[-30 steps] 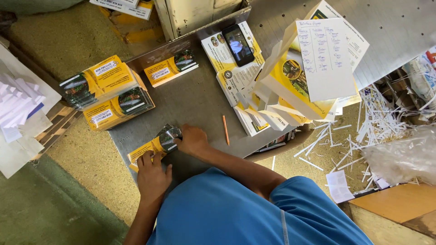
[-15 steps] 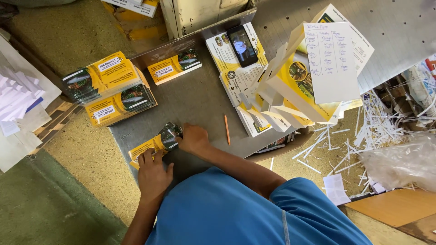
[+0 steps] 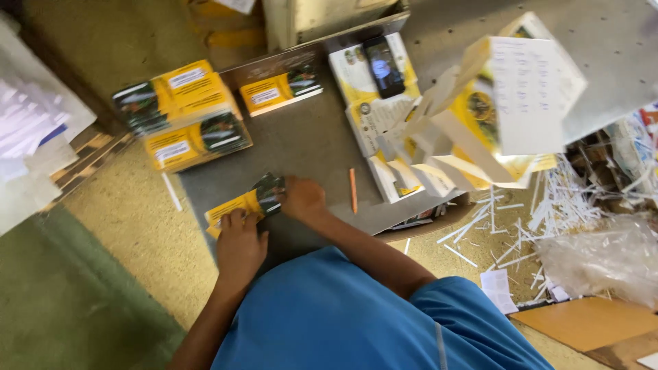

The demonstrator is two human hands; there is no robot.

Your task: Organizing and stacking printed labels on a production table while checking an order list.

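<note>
1. Left hand [image 3: 240,243] lies palm down on the near end of a small yellow carton [image 3: 243,203]; fingers flat and together, pressing on it, not curled round it.
2. Right hand [image 3: 301,199] sits at the carton's dark printed end, at 3 o'clock from the left hand. Fingers are bent over that end and touch it; whether they pinch a flap, I cannot tell.
3. The carton lies flat on the grey board [image 3: 308,144], near its front edge, just beyond the blue-clothed lap [image 3: 343,315].
4. An orange pencil [image 3: 353,190] lies on the board at 3 o'clock from the right hand, just beside it, apart from the carton.
5. At 11 o'clock from the hands, a stack of yellow cartons [image 3: 181,113] sits at the board's left edge; one single yellow carton [image 3: 281,89] lies at 12 o'clock, well apart.
6. At 1 o'clock, a black phone [image 3: 382,66] rests on flat white printed sheets [image 3: 363,103].
7. At 2 o'clock, a heap of unfolded white-and-yellow carton blanks [image 3: 480,130].
8. At 3 to 4 o'clock on the floor, white paper strips [image 3: 548,205] and a clear plastic bag [image 3: 603,260].
</note>
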